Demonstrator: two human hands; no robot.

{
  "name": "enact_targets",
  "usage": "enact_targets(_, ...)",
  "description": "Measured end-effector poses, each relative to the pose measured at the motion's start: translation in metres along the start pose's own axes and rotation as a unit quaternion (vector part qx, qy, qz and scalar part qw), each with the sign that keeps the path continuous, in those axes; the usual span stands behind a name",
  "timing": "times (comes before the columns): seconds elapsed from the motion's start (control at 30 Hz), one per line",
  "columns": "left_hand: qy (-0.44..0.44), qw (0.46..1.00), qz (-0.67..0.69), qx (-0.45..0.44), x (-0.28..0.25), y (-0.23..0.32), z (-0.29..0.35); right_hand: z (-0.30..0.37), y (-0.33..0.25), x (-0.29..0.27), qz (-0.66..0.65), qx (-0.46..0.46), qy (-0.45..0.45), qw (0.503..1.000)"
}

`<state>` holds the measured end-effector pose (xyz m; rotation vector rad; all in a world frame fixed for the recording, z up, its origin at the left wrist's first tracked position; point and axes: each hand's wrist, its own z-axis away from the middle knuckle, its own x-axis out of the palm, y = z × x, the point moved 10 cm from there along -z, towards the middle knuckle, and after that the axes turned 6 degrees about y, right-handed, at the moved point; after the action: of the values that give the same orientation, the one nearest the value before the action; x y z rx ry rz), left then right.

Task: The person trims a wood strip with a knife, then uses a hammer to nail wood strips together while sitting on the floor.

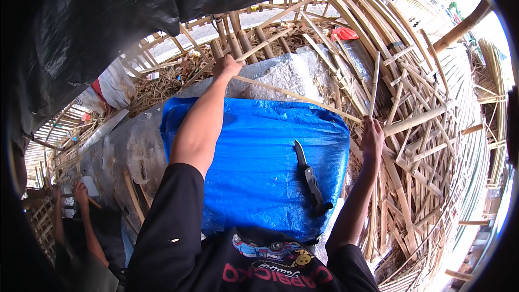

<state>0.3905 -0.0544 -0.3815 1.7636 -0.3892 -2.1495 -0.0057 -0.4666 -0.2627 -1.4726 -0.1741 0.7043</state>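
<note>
A thin bamboo strip [294,95] stretches between my two hands above a blue tarp [248,157] spread in front of me. My left hand [228,67], at the far side of the tarp, is closed on one end of it. Another length of bamboo [267,44] slants up and right from that hand. By the tarp's right edge, my right hand [373,135] is closed round the other end. From its top a short piece [374,84] sticks up; whether this joins the stretched strip I cannot tell. A knife [309,176] with a dark handle lies on the tarp, blade exposed.
Many bamboo strips [416,130] are heaped at the right. Upright bamboo posts [235,43] and dry shavings [294,35] line the far side. A black sheet [119,16] hangs overhead at left. At the lower left, another person's hand [81,192] is at work.
</note>
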Motion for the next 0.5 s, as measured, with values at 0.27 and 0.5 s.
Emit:
enact_targets(0.27, 0.205, 0.951, 0.227, 0.043, -0.129, 0.042, 0.034, 0.025, -0.061, -0.008, -0.144, -0.056, 0.032, 0.987)
enact_targets(0.5, 0.381, 0.881, 0.215, 0.182, -0.247, 0.078, 0.109, 0.079, -0.149, -0.012, -0.296, -0.115, -0.016, 0.948)
